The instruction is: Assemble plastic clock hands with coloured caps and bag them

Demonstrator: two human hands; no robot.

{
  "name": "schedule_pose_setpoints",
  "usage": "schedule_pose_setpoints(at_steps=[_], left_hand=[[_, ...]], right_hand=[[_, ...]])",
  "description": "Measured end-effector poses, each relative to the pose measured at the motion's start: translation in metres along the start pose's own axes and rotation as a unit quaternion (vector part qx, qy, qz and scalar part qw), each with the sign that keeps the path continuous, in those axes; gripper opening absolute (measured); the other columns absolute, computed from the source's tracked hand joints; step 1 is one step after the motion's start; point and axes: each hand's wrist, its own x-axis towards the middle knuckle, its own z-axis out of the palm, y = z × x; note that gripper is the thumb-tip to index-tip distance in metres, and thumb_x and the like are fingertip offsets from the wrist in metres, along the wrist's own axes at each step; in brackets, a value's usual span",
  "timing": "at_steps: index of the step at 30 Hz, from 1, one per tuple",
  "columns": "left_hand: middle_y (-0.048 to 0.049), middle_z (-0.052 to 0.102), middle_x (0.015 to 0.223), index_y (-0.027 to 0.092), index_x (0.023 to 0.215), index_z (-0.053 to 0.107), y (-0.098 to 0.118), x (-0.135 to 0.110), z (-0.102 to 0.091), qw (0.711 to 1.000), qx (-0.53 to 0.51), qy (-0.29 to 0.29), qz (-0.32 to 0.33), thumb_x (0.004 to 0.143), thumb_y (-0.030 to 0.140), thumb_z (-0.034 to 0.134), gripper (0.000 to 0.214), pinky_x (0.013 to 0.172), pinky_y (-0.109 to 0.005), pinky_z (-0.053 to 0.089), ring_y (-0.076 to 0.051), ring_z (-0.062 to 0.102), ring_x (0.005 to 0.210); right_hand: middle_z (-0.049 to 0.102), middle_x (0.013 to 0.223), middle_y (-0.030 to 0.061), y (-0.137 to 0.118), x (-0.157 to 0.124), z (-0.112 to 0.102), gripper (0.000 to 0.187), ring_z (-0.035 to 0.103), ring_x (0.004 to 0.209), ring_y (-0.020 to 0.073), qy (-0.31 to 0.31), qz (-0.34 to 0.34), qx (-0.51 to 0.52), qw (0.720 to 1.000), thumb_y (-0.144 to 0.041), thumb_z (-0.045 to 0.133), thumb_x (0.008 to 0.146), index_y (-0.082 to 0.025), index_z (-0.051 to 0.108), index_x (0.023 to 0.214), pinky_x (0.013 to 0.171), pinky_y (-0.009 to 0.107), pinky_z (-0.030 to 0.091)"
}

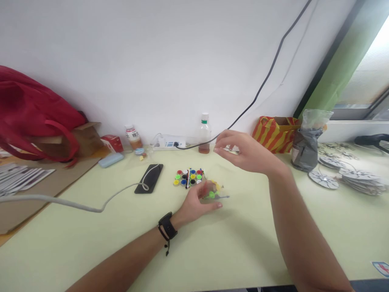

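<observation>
Left hand (199, 202): laid low on the table (231, 251) near its middle, with the fingers curled over a clear packet (215, 192), which is gripped between thumb and fingertips; a black wristband (167, 225) is worn at the wrist.
Right hand (243, 153): held raised above the table, behind the packet; thumb and forefinger are drawn close together and the other fingers are loosely bent; whether anything is pinched cannot be told.
Clear packet: rested on the table's middle, filled with small green and yellow pieces, partly covered by the left hand.
Coloured caps (188, 177): set out in rows just behind the left hand, toward the far edge.
Phone (149, 178): laid flat beside the caps, on their left; a white cable (91, 207) is run from it toward the left edge.
Far edge: a power strip (170, 142) and a bottle (204, 134) are lined against the wall.
Far right corner: a striped bag (278, 134) and a grey bag (304, 148) are stood side by side.
</observation>
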Motion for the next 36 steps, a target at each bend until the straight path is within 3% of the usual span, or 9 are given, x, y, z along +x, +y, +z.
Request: schedule_pose_setpoints(at_steps=[2,6,10,14,19,24,28,33,36], left_hand=[[-0.0121,0.074,0.118,0.021,0.126,0.068,0.001,-0.002,0.002,1.000,-0.008,-0.027,-0.014,0.071,0.038,0.091,0.062,0.095,-0.039,0.057,-0.026,0.071,0.106],[-0.0102,0.075,0.110,0.019,0.114,0.074,0.003,-0.003,0.003,0.999,-0.002,-0.034,-0.016,0.080,0.043,0.084,0.043,0.090,-0.037,0.057,-0.025,0.071,0.100],[-0.0123,0.071,0.128,0.022,0.122,0.071,0.004,-0.002,0.003,0.999,-0.033,-0.017,-0.012,0.079,0.039,0.086,0.049,0.101,-0.038,0.054,-0.027,0.067,0.118],[-0.0132,0.075,0.117,0.020,0.113,0.075,0.007,0.002,0.001,1.000,-0.022,0.021,-0.004,0.086,0.043,0.079,0.036,0.094,-0.039,0.057,-0.026,0.071,0.109],[-0.0128,0.077,0.109,0.017,0.102,0.077,0.012,0.009,-0.003,0.996,-0.028,0.086,0.024,0.080,0.042,0.083,0.034,0.086,-0.036,0.060,-0.025,0.072,0.098],[-0.0089,0.080,0.092,0.016,0.105,0.077,0.010,0.016,-0.013,0.993,-0.034,0.105,0.030,0.082,0.040,0.082,0.034,0.088,-0.038,0.061,-0.024,0.075,0.088],[-0.0096,0.080,0.097,0.017,0.095,0.081,0.015,0.021,-0.024,0.994,-0.024,0.099,0.028,0.088,0.043,0.076,0.028,0.091,-0.037,0.059,-0.026,0.074,0.099],[-0.0061,0.080,0.092,0.019,0.118,0.076,0.023,0.025,-0.037,0.991,-0.070,0.114,0.006,0.081,0.041,0.083,0.044,0.088,-0.037,0.060,-0.025,0.076,0.094],[-0.0078,0.081,0.089,0.017,0.105,0.079,0.022,0.025,-0.042,0.990,-0.093,0.110,-0.006,0.081,0.039,0.083,0.033,0.087,-0.037,0.060,-0.026,0.078,0.090]], right_hand=[[0.073,0.102,0.0072,-0.001,-0.001,-0.007,0.025,0.065,0.089,0.0204,0.012,0.004,0.032,0.999,-0.040,0.060,0.098,-0.021,0.077,0.092,0.079,0.031,0.051],[0.075,0.094,0.0066,0.015,-0.007,-0.002,0.039,0.066,0.088,0.0212,0.042,0.033,0.097,0.994,-0.053,0.056,0.099,-0.020,0.076,0.093,0.078,0.031,0.051],[0.074,0.093,0.0074,0.047,-0.032,0.033,0.051,0.067,0.086,0.0206,0.073,0.077,0.182,0.978,-0.062,0.048,0.101,-0.019,0.076,0.104,0.078,0.032,0.052],[0.072,0.111,0.0113,0.062,-0.062,0.074,0.057,0.067,0.099,0.0248,0.050,0.105,0.334,0.935,-0.062,0.069,0.088,-0.022,0.067,0.128,0.085,0.038,0.055],[0.072,0.091,0.0057,0.051,-0.069,0.101,0.039,0.066,0.083,0.0202,0.056,0.169,0.373,0.910,-0.053,0.077,0.084,-0.020,0.075,0.103,0.077,0.034,0.054],[0.072,0.080,0.0039,0.048,-0.066,0.112,0.033,0.066,0.078,0.0198,0.104,0.193,0.386,0.896,-0.053,0.075,0.086,-0.020,0.076,0.089,0.074,0.033,0.053],[0.074,0.089,0.0056,0.051,-0.068,0.117,0.032,0.068,0.085,0.0220,0.115,0.195,0.378,0.898,-0.052,0.074,0.086,-0.021,0.078,0.095,0.078,0.035,0.054],[0.069,0.069,0.0008,0.052,-0.068,0.117,0.036,0.072,0.081,0.0233,0.147,0.204,0.433,0.866,-0.050,0.078,0.084,-0.024,0.075,0.109,0.079,0.037,0.056],[0.073,0.072,0.0031,0.052,-0.067,0.116,0.032,0.071,0.076,0.0223,0.145,0.206,0.443,0.861,-0.048,0.079,0.082,-0.022,0.076,0.099,0.077,0.037,0.056]])
